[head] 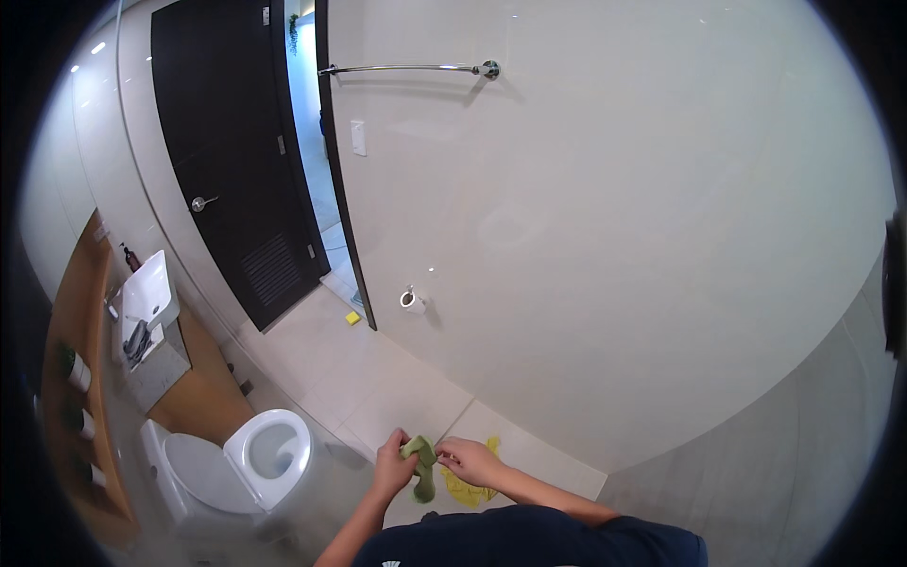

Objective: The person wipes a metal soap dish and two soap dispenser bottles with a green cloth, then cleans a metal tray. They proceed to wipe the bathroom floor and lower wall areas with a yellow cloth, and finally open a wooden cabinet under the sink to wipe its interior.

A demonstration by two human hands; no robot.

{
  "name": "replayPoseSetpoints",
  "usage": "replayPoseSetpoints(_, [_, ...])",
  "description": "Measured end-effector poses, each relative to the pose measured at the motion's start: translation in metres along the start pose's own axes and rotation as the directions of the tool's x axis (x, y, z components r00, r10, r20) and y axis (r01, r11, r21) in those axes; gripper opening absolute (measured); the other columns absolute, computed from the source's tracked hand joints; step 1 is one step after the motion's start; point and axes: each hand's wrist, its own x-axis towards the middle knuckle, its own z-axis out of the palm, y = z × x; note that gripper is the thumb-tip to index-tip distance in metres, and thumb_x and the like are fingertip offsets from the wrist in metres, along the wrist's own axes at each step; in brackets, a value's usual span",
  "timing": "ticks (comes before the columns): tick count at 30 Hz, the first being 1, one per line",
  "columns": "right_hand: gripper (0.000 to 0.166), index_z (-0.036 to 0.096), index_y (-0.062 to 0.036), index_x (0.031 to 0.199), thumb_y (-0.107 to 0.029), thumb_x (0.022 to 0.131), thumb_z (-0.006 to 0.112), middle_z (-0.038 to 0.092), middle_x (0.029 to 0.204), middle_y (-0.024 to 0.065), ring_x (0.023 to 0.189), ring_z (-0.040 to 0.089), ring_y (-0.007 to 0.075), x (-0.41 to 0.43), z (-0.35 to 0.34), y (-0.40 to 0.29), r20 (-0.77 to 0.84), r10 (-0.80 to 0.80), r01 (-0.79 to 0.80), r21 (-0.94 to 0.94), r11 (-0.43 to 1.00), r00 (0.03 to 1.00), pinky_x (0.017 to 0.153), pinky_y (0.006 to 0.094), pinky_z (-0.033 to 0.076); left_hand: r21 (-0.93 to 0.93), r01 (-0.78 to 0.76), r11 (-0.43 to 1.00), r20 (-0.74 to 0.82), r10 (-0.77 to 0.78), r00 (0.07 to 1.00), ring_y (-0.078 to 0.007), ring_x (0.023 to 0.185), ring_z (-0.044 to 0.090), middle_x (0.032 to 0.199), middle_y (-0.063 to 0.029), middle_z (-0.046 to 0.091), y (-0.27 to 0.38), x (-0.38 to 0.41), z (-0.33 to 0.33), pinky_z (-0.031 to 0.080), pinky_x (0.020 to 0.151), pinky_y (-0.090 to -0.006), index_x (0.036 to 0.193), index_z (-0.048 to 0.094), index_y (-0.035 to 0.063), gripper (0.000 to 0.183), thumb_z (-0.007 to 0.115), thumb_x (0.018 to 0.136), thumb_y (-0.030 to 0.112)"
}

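Note:
My left hand [395,464] grips a green cloth [423,489], folded over at the top, with one end hanging down. Against the right edge of that cloth, the curled fingers of my right hand [471,461] appear to pinch it; the exact contact is too small to be sure of. A crumpled yellow cloth [464,491] lies on the tiled floor below, partly hidden by my right hand and forearm.
To the left stands a white toilet [302,453] with its lid raised. Beyond it are a washbasin [150,294] and a dark cloth [138,341] at the counter. A yellow sponge [353,319] lies near the doorway. A paper holder [413,301] and towel bar [404,68] project from the wall.

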Motion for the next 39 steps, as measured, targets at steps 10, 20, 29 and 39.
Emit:
replayPoseSetpoints(10, [0.033,0.055,-0.0103,0.119,-0.033,0.097,0.049,0.061,0.105,0.0096,0.094,0.063,0.0232,-0.065,-0.033,0.038,0.275,0.669,-0.356,0.934,-0.017,0.691,0.082,0.0365,0.052,-0.399,0.061,0.915,0.314,0.074,0.947,-0.0238,0.097,0.058,0.103,-0.0108,0.059,0.056,0.082,0.087,0.045,0.088,-0.0346,0.125,0.045,0.0090,0.042,0.055,0.085,0.000])
replayPoseSetpoints(20, [0.050,0.041,-0.0057,0.138,-0.020,0.092,0.050,0.055,0.125,0.0135,0.113,0.056,0.0280,-0.051,-0.099,0.119,0.081,0.451,0.018,0.977,-0.213,0.889,0.096,0.0381,0.046,-0.583,0.143,0.800,0.412,0.139,0.901,-0.0112,0.098,0.054,0.104,-0.0020,0.062,0.074,0.134,0.130,0.044,0.090,-0.0300,0.112,0.062,0.0053,0.021,0.057,0.092,0.010])
replayPoseSetpoints(29, [0.059,0.036,-0.0056,0.143,-0.031,0.092,0.049,0.049,0.137,0.0173,0.117,0.054,0.0325,-0.014,-0.137,0.123,0.222,0.510,-0.053,0.945,-0.324,0.831,0.102,0.0439,0.043,0.267,0.305,0.914,-0.383,-0.189,0.904,-0.0325,0.085,0.063,0.091,-0.0138,0.063,-0.148,0.338,0.088,0.051,0.079,-0.0417,0.109,0.065,0.0153,0.038,0.076,0.072,0.016])
replayPoseSetpoints(39, [0.064,0.025,-0.0087,0.148,-0.028,0.092,0.050,0.042,0.141,0.0211,0.118,0.052,0.0379,0.145,-0.126,0.184,0.622,0.500,-0.463,0.783,-0.415,0.603,0.101,0.0463,0.043,0.285,0.484,0.827,-0.104,-0.476,0.873,-0.0333,0.092,0.064,0.098,-0.0145,0.067,-0.257,0.467,0.167,0.052,0.077,-0.0459,0.111,0.058,0.0167,0.037,0.073,0.079,0.025])
